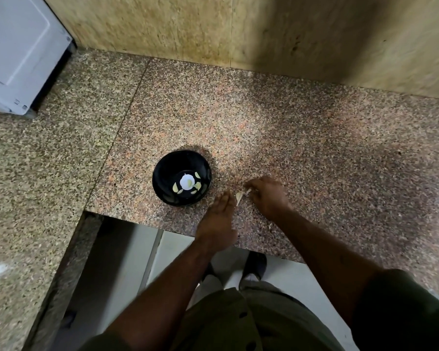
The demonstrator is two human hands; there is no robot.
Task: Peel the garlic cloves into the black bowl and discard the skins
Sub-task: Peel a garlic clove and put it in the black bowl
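- Two hands work on the granite counter (314, 138), just right of the black bowl (162, 160). The step in hand appears to be gathering loose garlic skins (239, 197) for disposal.
- The left hand (219, 219) lies flat with straight fingers, its edge beside the skins; it holds nothing.
- The right hand (266, 196) is curled over the counter with a pale scrap showing at its fingertips; it appears to pinch a skin.
- Keep the flat hand as a stop and sweep the scraps against it, away from the bowl, so that no skin falls among the peeled cloves (189, 187).
- Several peeled cloves lie in the bowl bottom, around a bright white glare spot.
- Hidden: the right palm's contents. No bin is in view. Small scraps are hard to tell from the speckled stone.
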